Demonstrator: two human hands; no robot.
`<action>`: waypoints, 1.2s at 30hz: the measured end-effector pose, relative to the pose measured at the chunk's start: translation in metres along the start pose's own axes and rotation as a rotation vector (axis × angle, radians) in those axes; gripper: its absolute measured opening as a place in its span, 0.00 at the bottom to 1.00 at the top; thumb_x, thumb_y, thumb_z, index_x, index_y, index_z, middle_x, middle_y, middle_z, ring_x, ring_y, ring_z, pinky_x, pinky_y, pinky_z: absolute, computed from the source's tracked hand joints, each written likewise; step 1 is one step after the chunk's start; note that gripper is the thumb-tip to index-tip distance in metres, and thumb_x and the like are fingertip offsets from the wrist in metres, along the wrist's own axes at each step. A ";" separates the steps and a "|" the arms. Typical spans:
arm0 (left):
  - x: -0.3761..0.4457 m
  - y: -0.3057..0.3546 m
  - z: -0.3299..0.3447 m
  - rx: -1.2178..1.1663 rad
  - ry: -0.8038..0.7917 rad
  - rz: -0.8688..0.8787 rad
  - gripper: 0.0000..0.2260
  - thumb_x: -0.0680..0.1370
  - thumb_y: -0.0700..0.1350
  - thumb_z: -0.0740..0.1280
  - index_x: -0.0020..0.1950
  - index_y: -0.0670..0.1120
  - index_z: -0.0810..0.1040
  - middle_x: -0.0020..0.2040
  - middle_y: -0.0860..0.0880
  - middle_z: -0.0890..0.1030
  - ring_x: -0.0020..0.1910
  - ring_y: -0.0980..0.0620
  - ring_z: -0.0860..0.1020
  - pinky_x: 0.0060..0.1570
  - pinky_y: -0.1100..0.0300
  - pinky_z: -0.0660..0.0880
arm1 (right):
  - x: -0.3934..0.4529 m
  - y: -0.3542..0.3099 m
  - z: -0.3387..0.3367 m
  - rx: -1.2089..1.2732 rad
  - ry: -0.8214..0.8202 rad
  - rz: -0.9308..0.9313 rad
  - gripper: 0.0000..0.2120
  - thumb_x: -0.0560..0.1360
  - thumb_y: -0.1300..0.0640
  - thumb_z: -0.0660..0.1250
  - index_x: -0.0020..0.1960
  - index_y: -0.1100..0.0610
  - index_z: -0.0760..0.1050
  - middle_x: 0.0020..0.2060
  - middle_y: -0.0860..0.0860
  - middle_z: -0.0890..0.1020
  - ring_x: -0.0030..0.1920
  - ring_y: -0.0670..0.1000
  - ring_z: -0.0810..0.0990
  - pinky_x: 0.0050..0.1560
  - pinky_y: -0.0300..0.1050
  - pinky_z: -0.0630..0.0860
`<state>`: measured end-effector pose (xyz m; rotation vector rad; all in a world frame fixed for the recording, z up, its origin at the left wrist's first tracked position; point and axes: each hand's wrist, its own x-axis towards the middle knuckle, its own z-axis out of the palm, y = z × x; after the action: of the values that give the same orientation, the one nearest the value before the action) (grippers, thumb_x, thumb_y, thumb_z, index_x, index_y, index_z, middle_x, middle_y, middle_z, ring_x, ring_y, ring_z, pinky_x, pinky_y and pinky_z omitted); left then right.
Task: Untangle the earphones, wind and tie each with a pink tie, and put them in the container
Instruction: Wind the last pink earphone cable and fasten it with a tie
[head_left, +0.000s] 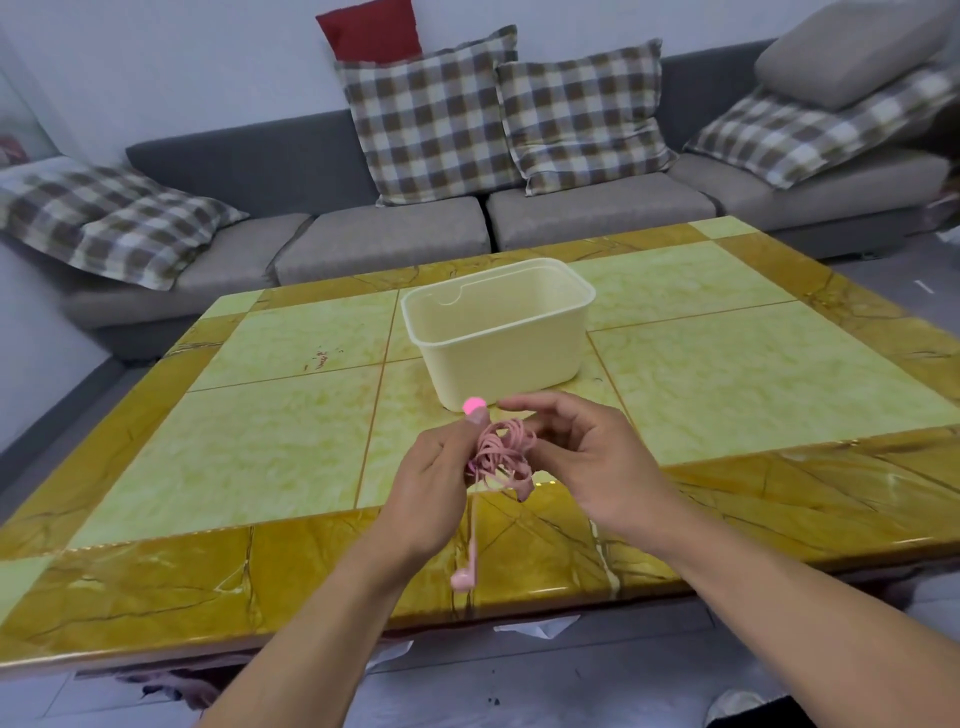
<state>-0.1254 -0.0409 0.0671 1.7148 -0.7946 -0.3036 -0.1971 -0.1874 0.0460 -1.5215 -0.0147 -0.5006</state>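
The winding step is judged to be in hand. On the left, the left hand (434, 470) is seen with thumb and fingers pinched on the pink earphones (501, 454), a coil of cable held up in the air above the near edge of the table (291, 431). A bright pink tip (474, 404) is seen just above the thumb; whether it is an earbud or the tie cannot be told. One earbud (464, 578) is left dangling on a straight run of cable below the hand. To the right of the coil, the right hand (576, 452) is held with fingers loosely curled at the loops; whether cable is truly pinched there cannot be told. Beyond both hands, the container (501, 338) stands near the middle of the table, well apart from the coil, with nothing seen inside it.

Next, the loose tail would need to be wound in and the bundle bound, judging by what hangs free.

Counted: one coil of earphones, one dangling earbud, one container, two hands. No separate tie is made out.
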 end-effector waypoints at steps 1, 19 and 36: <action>0.000 0.001 0.000 0.022 -0.003 -0.006 0.25 0.86 0.44 0.53 0.39 0.40 0.85 0.33 0.53 0.85 0.34 0.63 0.80 0.38 0.73 0.71 | 0.000 -0.002 -0.001 0.009 -0.024 0.012 0.11 0.75 0.63 0.71 0.54 0.50 0.84 0.40 0.51 0.87 0.36 0.59 0.81 0.38 0.44 0.80; 0.002 -0.006 -0.014 0.064 -0.336 -0.157 0.15 0.75 0.41 0.63 0.28 0.50 0.68 0.26 0.55 0.64 0.27 0.54 0.60 0.30 0.63 0.59 | -0.006 0.000 -0.013 -0.507 -0.071 -0.217 0.08 0.74 0.55 0.73 0.53 0.50 0.87 0.49 0.41 0.85 0.51 0.43 0.84 0.52 0.37 0.79; -0.001 -0.017 -0.019 0.054 -0.258 -0.188 0.14 0.78 0.37 0.63 0.34 0.44 0.63 0.22 0.53 0.67 0.25 0.57 0.59 0.30 0.63 0.60 | -0.009 -0.003 -0.005 -0.622 -0.209 -0.258 0.04 0.81 0.59 0.66 0.52 0.56 0.80 0.48 0.44 0.78 0.48 0.47 0.80 0.49 0.38 0.75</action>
<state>-0.1090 -0.0245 0.0565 1.8276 -0.8347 -0.6474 -0.2072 -0.1895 0.0456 -2.1950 -0.2387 -0.5797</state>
